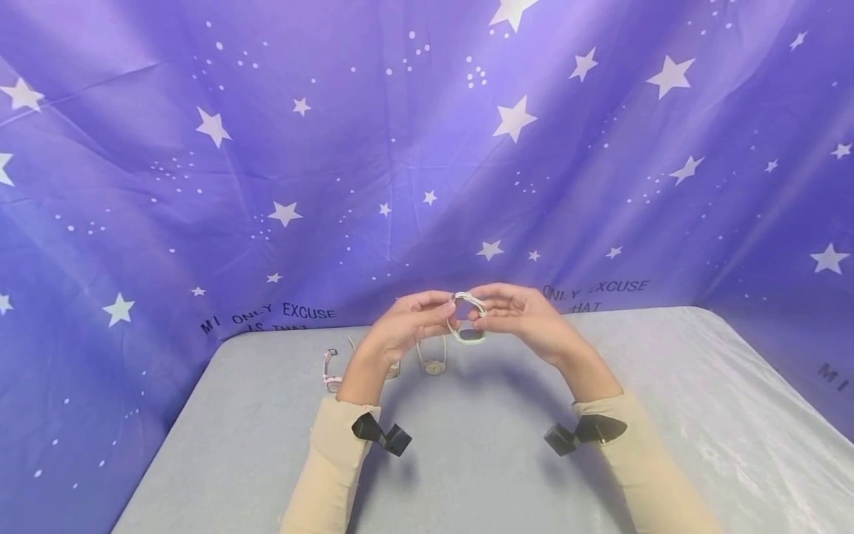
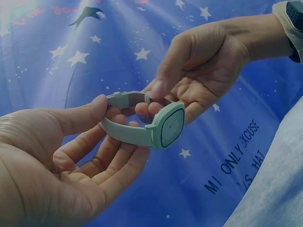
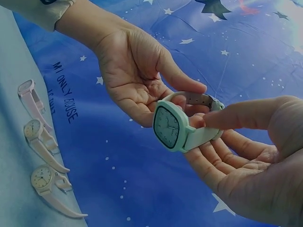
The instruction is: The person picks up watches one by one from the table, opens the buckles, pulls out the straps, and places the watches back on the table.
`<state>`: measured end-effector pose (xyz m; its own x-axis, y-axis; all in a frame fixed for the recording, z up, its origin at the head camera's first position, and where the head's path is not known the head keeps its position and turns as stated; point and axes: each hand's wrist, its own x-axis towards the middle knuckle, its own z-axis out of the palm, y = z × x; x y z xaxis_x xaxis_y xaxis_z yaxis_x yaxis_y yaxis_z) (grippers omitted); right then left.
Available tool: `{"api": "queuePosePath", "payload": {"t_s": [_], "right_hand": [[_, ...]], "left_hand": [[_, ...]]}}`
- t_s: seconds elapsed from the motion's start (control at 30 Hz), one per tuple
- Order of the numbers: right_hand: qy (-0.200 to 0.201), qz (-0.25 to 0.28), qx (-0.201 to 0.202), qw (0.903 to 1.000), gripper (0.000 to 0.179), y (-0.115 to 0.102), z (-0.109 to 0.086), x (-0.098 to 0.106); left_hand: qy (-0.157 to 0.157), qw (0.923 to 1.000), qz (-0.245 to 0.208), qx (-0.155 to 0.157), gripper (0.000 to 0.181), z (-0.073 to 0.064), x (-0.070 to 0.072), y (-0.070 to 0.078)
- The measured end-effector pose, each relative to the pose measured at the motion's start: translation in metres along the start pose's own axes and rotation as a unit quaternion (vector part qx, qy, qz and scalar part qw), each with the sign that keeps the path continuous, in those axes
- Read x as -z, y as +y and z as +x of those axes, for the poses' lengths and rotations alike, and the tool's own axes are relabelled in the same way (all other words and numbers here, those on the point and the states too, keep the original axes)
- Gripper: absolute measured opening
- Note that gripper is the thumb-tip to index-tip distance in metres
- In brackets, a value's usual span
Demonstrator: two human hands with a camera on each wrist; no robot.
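Note:
A pale green wristwatch with a square face is held up above the table between both hands, its strap bent into a loop. My left hand grips the strap near the buckle, thumb on top and fingers beneath, as the left wrist view shows. From the other side my right hand pinches the strap between thumb and fingers. In the right wrist view the watch's dial faces outward, with hands and markings faintly visible. Fingers partly hide the strap's far section.
On the grey cloth-covered table lie three more watches: a pink square one, a round-faced one and another round-faced one. A purple star-printed curtain hangs behind the table's back edge.

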<state>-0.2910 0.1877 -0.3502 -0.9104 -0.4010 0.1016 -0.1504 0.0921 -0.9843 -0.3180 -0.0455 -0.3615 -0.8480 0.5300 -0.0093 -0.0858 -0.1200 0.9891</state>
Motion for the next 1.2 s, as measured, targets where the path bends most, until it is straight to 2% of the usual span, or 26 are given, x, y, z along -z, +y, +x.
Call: {"api": "queuePosePath", "payload": {"t_s": [0.23, 0.4, 0.53, 0.63, 0.9, 1.03, 1.2], "right_hand": [[0.014, -0.018, 0.023, 0.9995, 0.039, -0.0022, 0.0001, -0.0050], [0.044, -0.031, 0.062, 0.9966, 0.032, -0.0023, -0.0010, -0.0077], [0.058, -0.042, 0.087, 0.9937, 0.029, -0.0020, -0.0030, -0.0082], [0.060, -0.047, 0.098, 0.9923, 0.027, -0.0028, -0.0053, -0.0091], [0.070, -0.074, 0.122, 0.9873, 0.025, -0.0031, -0.0069, -0.0102], [0.070, -0.092, 0.120, 0.9860, 0.023, -0.0036, -0.0060, -0.0094], [0.054, -0.101, 0.101, 0.9883, 0.024, -0.0049, -0.0059, -0.0104]], "left_hand": [[-0.012, 0.9992, 0.034, -0.015, 0.035, -0.0023, -0.0007, 0.0015], [-0.038, 0.9954, 0.073, -0.049, 0.031, -0.0024, 0.0000, 0.0032], [-0.040, 0.9906, 0.101, -0.083, 0.030, -0.0020, -0.0001, 0.0016], [-0.038, 0.9885, 0.106, -0.101, 0.030, -0.0022, -0.0009, 0.0002], [-0.037, 0.9865, 0.111, -0.114, 0.029, -0.0048, -0.0018, 0.0012], [-0.033, 0.9802, 0.137, -0.140, 0.028, -0.0058, -0.0030, 0.0016], [-0.011, 0.9675, 0.179, -0.179, 0.026, -0.0058, -0.0053, -0.0002]]}}
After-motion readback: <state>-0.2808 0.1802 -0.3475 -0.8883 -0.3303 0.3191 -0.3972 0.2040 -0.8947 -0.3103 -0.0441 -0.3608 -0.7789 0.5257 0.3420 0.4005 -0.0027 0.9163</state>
